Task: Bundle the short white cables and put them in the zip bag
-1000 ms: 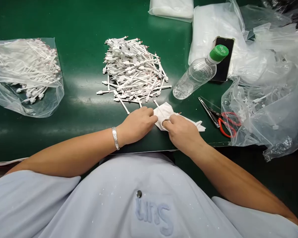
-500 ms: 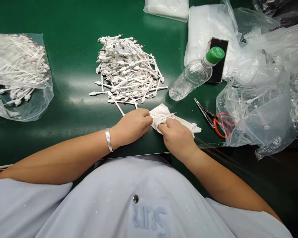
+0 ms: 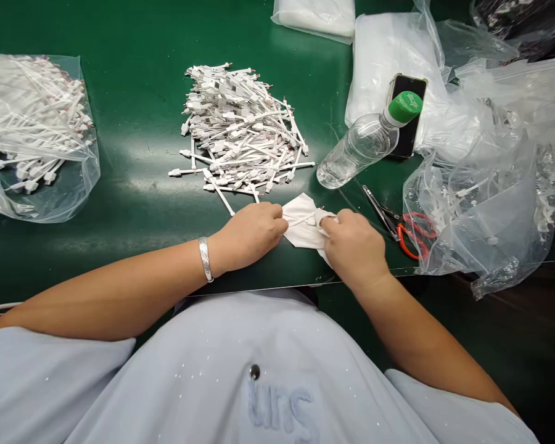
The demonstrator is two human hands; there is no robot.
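My left hand (image 3: 259,231) is closed in a pinch on one end of a short white cable (image 3: 301,219), near the table's front edge. The cable runs to the right over a white cloth (image 3: 303,237) that lies on the table. My right hand (image 3: 355,250) is closed on a folded part of this cloth, which wraps over the cable's right end. Just beyond my left hand lies a heap of short white cables (image 3: 245,132) with small connectors and reddish wire tips. A few loose cables lie at the heap's near edge, close to my left knuckles.
A clear bag of cables (image 3: 37,135) lies at the left. To the right are a clear bottle (image 3: 358,151) with a green cap, a phone (image 3: 407,139), scissors (image 3: 409,231) with red handles, and a plastic bag of white bits (image 3: 481,209). Stacked plastic bags (image 3: 393,43) lie behind.
My right hand has moved to the right along the cable, drawing the cloth's fold with it. My left hand has stayed almost in place. The view has shifted slightly.
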